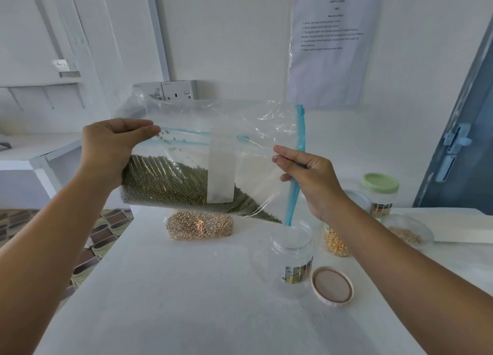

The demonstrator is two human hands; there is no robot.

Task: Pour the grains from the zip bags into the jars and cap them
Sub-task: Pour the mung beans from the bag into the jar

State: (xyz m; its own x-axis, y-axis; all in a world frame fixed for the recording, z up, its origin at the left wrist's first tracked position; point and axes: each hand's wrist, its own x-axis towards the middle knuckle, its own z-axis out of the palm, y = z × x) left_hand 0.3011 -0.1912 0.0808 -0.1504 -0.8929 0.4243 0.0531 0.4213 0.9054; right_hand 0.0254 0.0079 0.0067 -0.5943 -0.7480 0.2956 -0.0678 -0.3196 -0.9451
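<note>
a pink jar lid (332,286) lies upturned on the white table (170,301), nearest the camera, just to the right of an open clear plastic jar (292,258) that stands upright with a printed label on its side. above the jar's mouth, a person holds a large clear zip bag of green mung beans (186,180) off the table, tilted so the beans slope toward its lower right corner. the left hand (112,152) grips the bag's left edge, thumb and fingers pinching the plastic near the blue zip strip. the right hand (306,176) pinches the bag's opened blue zip edge (300,141), which hangs nearly vertical with its lower end dipping into the jar's mouth. under the bag, a smaller bag of pale round grains (200,225) lies flat on the table. right of the open jar, partly behind the right wrist, sits a jar of yellow split peas (336,244). farther right lies a clear bag of beige grains (406,233), and beyond it a jar capped with a green lid (381,185). on the far wall are a double socket (170,90) and a printed sheet (330,42).
</note>
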